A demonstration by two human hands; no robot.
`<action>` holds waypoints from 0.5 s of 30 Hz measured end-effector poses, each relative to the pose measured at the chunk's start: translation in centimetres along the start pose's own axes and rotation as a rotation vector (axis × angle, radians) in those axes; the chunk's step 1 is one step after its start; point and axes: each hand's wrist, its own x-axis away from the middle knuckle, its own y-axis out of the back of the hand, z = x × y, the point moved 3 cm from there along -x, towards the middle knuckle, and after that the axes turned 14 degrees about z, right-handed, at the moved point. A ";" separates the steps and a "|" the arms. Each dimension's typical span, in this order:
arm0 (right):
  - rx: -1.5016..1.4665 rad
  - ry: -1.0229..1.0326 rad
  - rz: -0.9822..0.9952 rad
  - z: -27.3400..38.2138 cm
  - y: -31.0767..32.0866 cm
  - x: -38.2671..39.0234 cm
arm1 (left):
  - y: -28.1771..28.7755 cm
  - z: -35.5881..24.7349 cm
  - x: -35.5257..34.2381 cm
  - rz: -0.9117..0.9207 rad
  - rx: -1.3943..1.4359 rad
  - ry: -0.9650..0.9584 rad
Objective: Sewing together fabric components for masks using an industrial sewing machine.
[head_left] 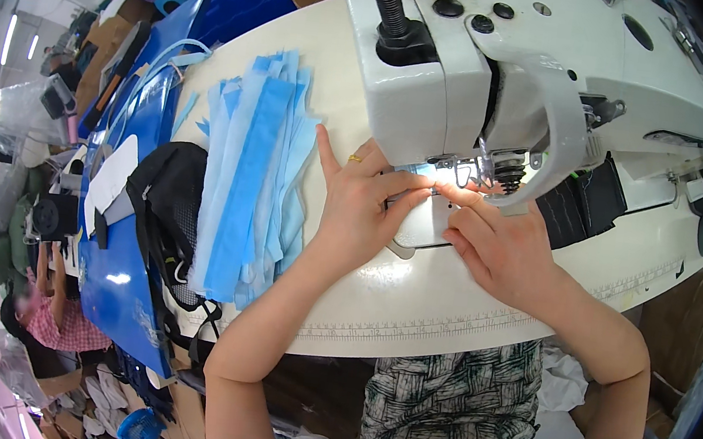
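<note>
Both my hands are at the needle area of a white sewing machine (pixel 418 109). My left hand (pixel 363 199) lies left of the presser foot, thumb and index finger pinched together and little finger stretched outward. From the right, my right hand (pixel 502 247) comes in with its fingers bent and close together, index fingertip at the foot. The fingertips of both hands nearly meet under a bright lamp. A sliver of light blue material shows there; glare and fingers hide what each hand grips. Left of my left hand lies a stack of blue fabric strips (pixel 253 177).
A black mesh bag (pixel 168 201) lies beside the strips, at the blue table (pixel 120 279). Black fabric pieces (pixel 580 204) rest under the machine arm at right. A printed ruler (pixel 444 323) runs along the near table edge. At far left a person in a pink checked shirt (pixel 70 327) works.
</note>
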 end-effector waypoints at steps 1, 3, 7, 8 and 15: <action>-0.009 0.002 0.003 -0.1 0.0 0.0 | 0.0 0.0 -0.1 0.001 -0.002 -0.003; -0.019 0.001 0.006 -0.1 0.0 0.0 | -0.1 0.2 -0.1 0.001 -0.006 0.035; -0.017 0.003 0.016 -0.2 0.0 0.1 | -0.1 0.4 -0.2 -0.017 -0.025 0.032; -0.022 -0.002 0.021 -0.2 0.0 0.1 | -0.1 0.4 -0.2 -0.007 -0.032 0.031; -0.026 0.005 0.019 -0.4 -0.3 0.1 | -0.6 1.0 -0.1 0.051 -0.101 0.065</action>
